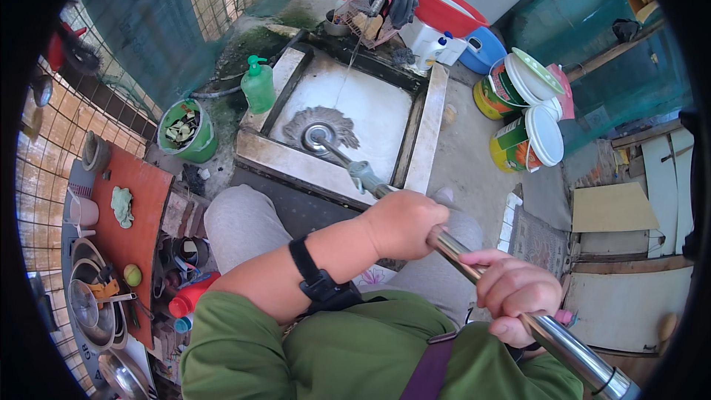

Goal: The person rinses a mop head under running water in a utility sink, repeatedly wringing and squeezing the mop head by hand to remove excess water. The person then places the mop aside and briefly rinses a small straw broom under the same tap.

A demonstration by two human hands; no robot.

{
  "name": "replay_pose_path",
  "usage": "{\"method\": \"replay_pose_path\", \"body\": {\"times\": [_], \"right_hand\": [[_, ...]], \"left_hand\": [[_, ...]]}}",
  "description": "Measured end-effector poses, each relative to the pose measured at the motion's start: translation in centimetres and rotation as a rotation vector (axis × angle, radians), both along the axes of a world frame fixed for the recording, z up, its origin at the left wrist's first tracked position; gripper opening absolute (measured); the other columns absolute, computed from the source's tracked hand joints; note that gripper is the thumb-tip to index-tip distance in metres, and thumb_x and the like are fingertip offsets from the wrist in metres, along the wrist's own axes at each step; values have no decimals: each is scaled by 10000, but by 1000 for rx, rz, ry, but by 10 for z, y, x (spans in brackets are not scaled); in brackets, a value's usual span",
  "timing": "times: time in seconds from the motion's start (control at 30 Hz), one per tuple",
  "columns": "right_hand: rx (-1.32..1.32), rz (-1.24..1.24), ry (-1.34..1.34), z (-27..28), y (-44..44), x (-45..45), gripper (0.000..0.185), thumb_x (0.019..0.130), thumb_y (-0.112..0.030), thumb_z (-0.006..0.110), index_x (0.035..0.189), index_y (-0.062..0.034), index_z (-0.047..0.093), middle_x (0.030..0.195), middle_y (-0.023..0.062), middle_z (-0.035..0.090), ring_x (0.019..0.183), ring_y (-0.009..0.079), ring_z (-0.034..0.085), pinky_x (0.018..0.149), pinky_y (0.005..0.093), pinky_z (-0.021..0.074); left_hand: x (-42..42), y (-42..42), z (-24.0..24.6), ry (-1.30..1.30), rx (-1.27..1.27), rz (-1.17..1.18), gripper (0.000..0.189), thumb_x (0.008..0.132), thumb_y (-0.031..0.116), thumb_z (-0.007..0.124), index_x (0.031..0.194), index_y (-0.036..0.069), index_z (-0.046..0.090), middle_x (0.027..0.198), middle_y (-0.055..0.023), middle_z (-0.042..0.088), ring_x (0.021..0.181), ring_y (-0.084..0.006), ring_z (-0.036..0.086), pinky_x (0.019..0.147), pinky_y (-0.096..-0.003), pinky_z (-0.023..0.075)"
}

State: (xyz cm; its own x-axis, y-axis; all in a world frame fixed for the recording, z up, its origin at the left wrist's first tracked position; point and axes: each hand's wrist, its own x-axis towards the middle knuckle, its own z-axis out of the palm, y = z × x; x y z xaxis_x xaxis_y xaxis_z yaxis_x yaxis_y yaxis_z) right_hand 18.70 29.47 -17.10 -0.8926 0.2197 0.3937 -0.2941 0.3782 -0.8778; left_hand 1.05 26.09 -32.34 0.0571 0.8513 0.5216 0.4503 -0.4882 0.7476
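Both my hands are wrapped around the shiny metal handle (572, 340) of a spin mop, which slants from the lower right up to a low basin. My left hand (408, 225), with a black strap on its forearm, grips the pole farther down, near the grey-green joint (366, 178). Higher on the pole, close to my body, is my right hand (514, 294). The round mop head (320, 136) has its wet grey strands spread on the white basin floor (372, 100). A thin stream of water (350, 66) falls into the basin behind it.
A green pump bottle (258, 86) stands on the basin's left rim. Left of it is a green bucket (189, 130) holding scraps. Lidded paint buckets (527, 139) stand to the right, a red tub (452, 8) behind. An orange board (136, 200) lies at left near metal bowls (89, 289).
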Motion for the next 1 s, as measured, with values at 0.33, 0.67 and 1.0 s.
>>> {"method": "replay_pose_path", "body": {"times": [0.33,0.67,1.0], "right_hand": [[89,226,21,-51,19,-50,226,804,-36,751,753,-62,532,710,59,548,681,262,576,979,567,429],[-189,-302,112,-87,91,-37,168,893,33,574,800,-62,472,738,36,545,723,176,564,1073,535,402],[-22,-205,86,-87,39,32,218,848,40,642,743,-66,483,721,35,560,716,190,584,1029,470,428]], "left_hand": [[-51,4,-35,62,37,107,370,761,188,781,598,78,467,586,-100,506,605,-339,532,608,-415,426],[-50,116,-59,122,-23,222,315,824,234,712,643,73,511,647,-158,588,669,-405,569,614,-489,451],[13,60,-54,212,-150,140,292,797,222,719,631,70,533,664,-145,602,688,-385,592,668,-464,467]]}}
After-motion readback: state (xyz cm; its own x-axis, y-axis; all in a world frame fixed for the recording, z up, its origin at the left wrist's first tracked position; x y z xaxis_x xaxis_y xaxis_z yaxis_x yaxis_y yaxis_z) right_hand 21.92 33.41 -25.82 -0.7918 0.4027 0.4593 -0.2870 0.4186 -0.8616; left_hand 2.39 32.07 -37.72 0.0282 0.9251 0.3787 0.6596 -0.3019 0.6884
